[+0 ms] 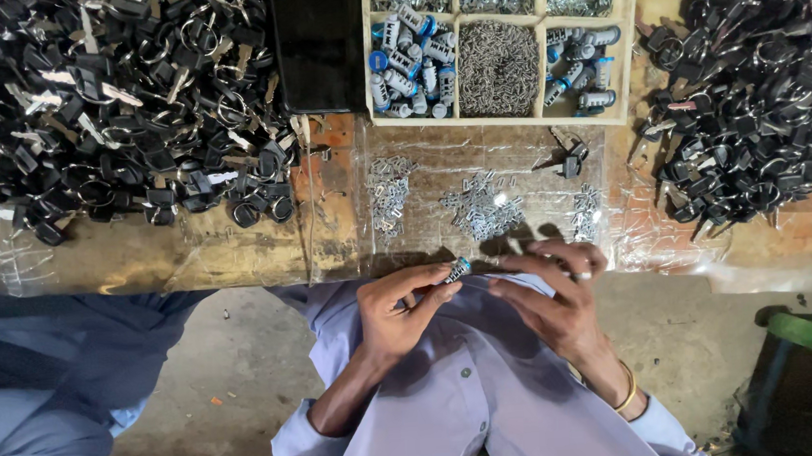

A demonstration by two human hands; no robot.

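I see my left hand (401,303) pinching a small blue-and-silver cylinder (456,270) at the table edge (240,283), long axis slanting up-right toward my right hand (546,290), whose fingers curl loosely beside it. Open floor below; metal pins (480,207) lie just beyond.

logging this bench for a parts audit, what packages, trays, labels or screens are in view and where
Wooden divided tray: top centre, pale square compartments of silver and blue cylinders and small metal parts.
Black flat rectangle: left of tray; could be a dark screen, cannot tell.
Clear plastic sheet: covers bench, holds loose silver parts.
No labels or signs visible.
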